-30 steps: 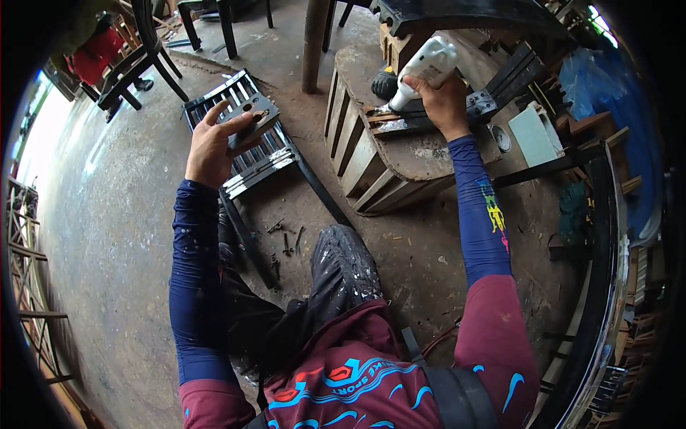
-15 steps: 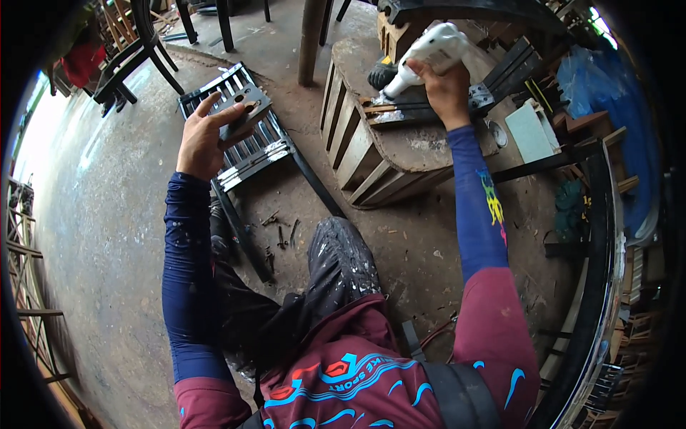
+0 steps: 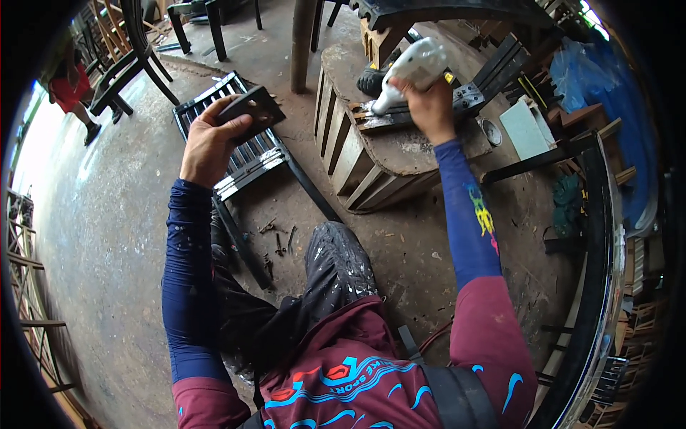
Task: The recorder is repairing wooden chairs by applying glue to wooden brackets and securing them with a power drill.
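Note:
My left hand (image 3: 207,146) is closed on a dark flat block with holes (image 3: 269,109), held up with thumb and fingers on its edges. In front of my chest to the right, my right hand (image 3: 431,107) wraps round a white plastic bottle (image 3: 421,58). The bottle is tipped, its nozzle pointing down and left at dark wooden pieces (image 3: 391,121) on a low curved wooden stand (image 3: 407,161). Whether anything flows from the nozzle I cannot tell. Beyond and below my left hand, a black slatted chair frame (image 3: 251,171) lies on the floor.
Loose screws or bolts (image 3: 279,243) lie on the floor near my knee. A round tin (image 3: 490,131) and a pale board (image 3: 527,130) are right of the stand. A blue plastic sheet (image 3: 586,79) hangs at right. Another person in red shorts (image 3: 68,89) stands far left.
The block in my left hand has turned, showing more of its dark broad face. My right hand and the bottle have shifted slightly left and down. The distant person has come further into view.

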Tool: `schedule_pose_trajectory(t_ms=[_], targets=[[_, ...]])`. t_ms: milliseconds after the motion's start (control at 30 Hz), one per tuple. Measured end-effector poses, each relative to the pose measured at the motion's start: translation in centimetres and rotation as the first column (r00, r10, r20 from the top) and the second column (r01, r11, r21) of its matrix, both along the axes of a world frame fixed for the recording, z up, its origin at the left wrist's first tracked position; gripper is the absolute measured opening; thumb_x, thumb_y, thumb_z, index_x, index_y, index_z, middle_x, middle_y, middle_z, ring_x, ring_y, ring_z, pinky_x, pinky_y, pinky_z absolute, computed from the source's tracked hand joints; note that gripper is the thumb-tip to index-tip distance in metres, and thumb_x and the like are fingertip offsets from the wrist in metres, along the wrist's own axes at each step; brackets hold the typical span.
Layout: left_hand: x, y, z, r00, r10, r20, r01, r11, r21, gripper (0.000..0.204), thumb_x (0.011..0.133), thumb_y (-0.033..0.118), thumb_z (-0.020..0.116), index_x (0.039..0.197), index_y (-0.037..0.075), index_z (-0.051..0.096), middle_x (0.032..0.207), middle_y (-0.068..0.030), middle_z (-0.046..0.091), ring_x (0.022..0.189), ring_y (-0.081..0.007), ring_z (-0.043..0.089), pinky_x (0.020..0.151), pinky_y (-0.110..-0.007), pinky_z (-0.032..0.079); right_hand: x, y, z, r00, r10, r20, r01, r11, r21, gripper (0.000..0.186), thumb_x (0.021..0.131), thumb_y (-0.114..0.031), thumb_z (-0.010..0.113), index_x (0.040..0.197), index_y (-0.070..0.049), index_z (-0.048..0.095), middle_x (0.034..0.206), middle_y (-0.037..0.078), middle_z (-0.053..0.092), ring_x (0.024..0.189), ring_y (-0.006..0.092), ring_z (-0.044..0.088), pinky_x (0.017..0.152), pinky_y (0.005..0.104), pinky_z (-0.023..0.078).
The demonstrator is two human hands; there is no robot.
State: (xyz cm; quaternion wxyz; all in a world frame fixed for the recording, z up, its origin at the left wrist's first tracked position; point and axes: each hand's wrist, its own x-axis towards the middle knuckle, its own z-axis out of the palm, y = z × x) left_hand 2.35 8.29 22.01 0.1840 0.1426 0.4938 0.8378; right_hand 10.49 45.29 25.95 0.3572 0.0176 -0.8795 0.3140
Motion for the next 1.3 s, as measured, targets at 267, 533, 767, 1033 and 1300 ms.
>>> schedule_pose_trajectory(t_ms=[267, 533, 767, 1033, 1300], targets=[[1.7, 0.6, -0.4, 0.954, -0.092, -0.285, 0.055, 0.989, -0.134, 0.038, 0.083, -0.008, 0.069, 0.119, 0.005, 0.066, 0.116, -0.0080, 0.067, 0.104, -0.0180, 0.066, 0.091, -0.030, 0.056, 2.2, -1.6, -0.4, 0.993, 0.093, -0.067, -0.095, 0.995, -0.032, 0.041, 0.081, -0.035, 0.080, 0.102, -0.002, 0.070, 0.091, 0.012, 0.075, 0.085, 0.0237, 0.073, 0.074, 0.0353, 0.058], [3.2, 2.3, 0.0, 0.898, 0.005, -0.440, 0.064, 0.988, 0.142, 0.021, 0.080, -0.009, 0.069, 0.098, 0.001, 0.074, 0.138, -0.0153, 0.056, 0.121, -0.0260, 0.059, 0.101, -0.036, 0.052, 3.7, -0.4, -0.6, 0.985, -0.023, -0.173, 0.001, 0.992, -0.126, 0.040, 0.078, -0.031, 0.084, 0.100, -0.001, 0.070, 0.091, 0.011, 0.074, 0.083, 0.0222, 0.072, 0.072, 0.0327, 0.055], [4.1, 5.0, -0.8, 0.939, -0.184, -0.290, 0.257, 0.937, 0.237, 0.034, 0.081, -0.019, 0.060, 0.103, 0.003, 0.074, 0.131, -0.0166, 0.061, 0.116, -0.0258, 0.062, 0.099, -0.038, 0.053, 9.3, -1.7, 3.2, 0.929, 0.017, -0.369, -0.336, 0.459, -0.823, 0.038, 0.087, -0.024, 0.076, 0.114, -0.002, 0.060, 0.110, 0.012, 0.066, 0.097, 0.0266, 0.069, 0.076, 0.0502, 0.064], [5.0, 8.4, -1.2, 0.963, -0.250, -0.098, 0.268, 0.923, 0.275, 0.032, 0.084, -0.009, 0.066, 0.114, 0.002, 0.069, 0.121, -0.0161, 0.066, 0.107, -0.0258, 0.067, 0.093, -0.038, 0.056, 11.1, -4.2, 5.5, 0.887, 0.094, -0.451, -0.451, 0.381, -0.807, 0.043, 0.089, -0.029, 0.073, 0.119, -0.003, 0.056, 0.112, 0.013, 0.063, 0.106, 0.0288, 0.065, 0.080, 0.0517, 0.063], [2.4, 11.4, -0.9, 0.971, -0.192, 0.142, 0.231, 0.906, -0.356, 0.028, 0.086, 0.023, 0.077, 0.092, -0.003, 0.069, 0.073, -0.0061, 0.064, 0.051, -0.0114, 0.055, 0.045, -0.024, 0.040, 14.7, -0.5, 1.3, 0.904, -0.064, -0.422, -0.409, 0.158, -0.899, 0.045, 0.091, -0.034, 0.071, 0.120, -0.002, 0.054, 0.113, 0.014, 0.064, 0.107, 0.0314, 0.065, 0.089, 0.0523, 0.059]])
